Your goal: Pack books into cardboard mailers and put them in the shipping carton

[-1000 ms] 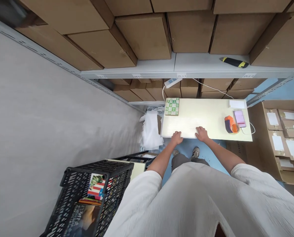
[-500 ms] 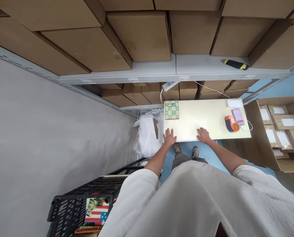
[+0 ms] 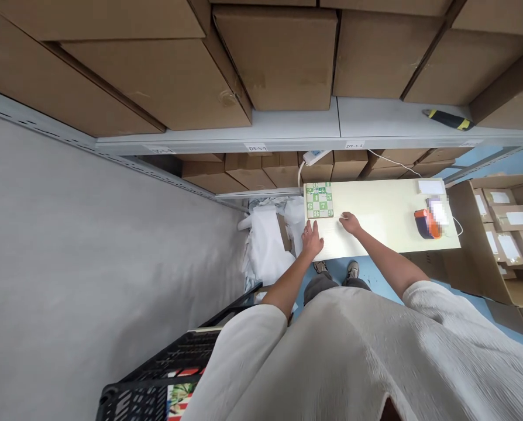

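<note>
Cardboard boxes [image 3: 275, 64] crowd the shelf [image 3: 300, 124] above the bench [image 3: 379, 216]. At its far left corner lies a green-and-white numbered square [image 3: 320, 200], likely light, stiff, best lifted by its edges. The left hand [image 3: 313, 241] rests spread just beside it; apart, the right hand [image 3: 351, 223] curls, grip unclear.

The checkered square [image 3: 320, 200] bears 7, a shelf label [image 3: 255, 147] D3-5-7.

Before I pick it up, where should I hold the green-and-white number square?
Probably by its left and right edges, from the near side. The green-and-white number square lies flat, its left edge by the left end of the table, with bare table showing beside its right edge.
</note>
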Motion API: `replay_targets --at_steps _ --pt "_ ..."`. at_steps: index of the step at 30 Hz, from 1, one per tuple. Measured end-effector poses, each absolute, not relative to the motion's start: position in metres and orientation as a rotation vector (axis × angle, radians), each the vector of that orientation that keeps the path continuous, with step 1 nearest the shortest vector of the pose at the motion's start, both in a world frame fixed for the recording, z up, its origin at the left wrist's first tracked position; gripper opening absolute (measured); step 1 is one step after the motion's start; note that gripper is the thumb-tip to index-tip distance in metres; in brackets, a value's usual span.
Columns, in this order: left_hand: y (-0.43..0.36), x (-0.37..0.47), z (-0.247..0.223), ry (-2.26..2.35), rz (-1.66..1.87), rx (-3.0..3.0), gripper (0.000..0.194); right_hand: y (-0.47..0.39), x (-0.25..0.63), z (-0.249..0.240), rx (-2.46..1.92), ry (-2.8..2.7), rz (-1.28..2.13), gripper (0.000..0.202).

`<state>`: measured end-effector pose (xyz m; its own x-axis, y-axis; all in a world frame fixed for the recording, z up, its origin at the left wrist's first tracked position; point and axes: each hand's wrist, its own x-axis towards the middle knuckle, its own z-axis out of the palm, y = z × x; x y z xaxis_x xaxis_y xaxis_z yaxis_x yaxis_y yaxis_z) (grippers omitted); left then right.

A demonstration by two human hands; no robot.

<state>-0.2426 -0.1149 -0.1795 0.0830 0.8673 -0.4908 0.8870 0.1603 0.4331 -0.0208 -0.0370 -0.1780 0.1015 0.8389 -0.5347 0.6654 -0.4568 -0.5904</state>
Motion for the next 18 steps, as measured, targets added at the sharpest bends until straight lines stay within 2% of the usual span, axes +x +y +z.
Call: replay_targets --at_steps 5,8,14,18 --pt "-0.092 -0.249 -0.186 1.702 -0.056 1.740 0.109 -0.006 -0.060 -0.183 -2.128 -1.269 1.391 0.048" --pt "-0.086 -0.252 -0.189 1.675 -0.097 1.784 0.110 0.001 -0.071 -0.185 -2.106 -1.188 1.409 0.046" --pt "-0.086 -0.252 -0.194 1.669 -0.173 1.847 0.110 0.015 -0.074 -0.184 -2.190 -1.032 1.409 0.056" --pt "-0.086 -0.251 -0.195 1.665 -0.165 1.828 0.110 0.025 -0.076 -0.187 -2.184 -1.008 1.446 0.040"
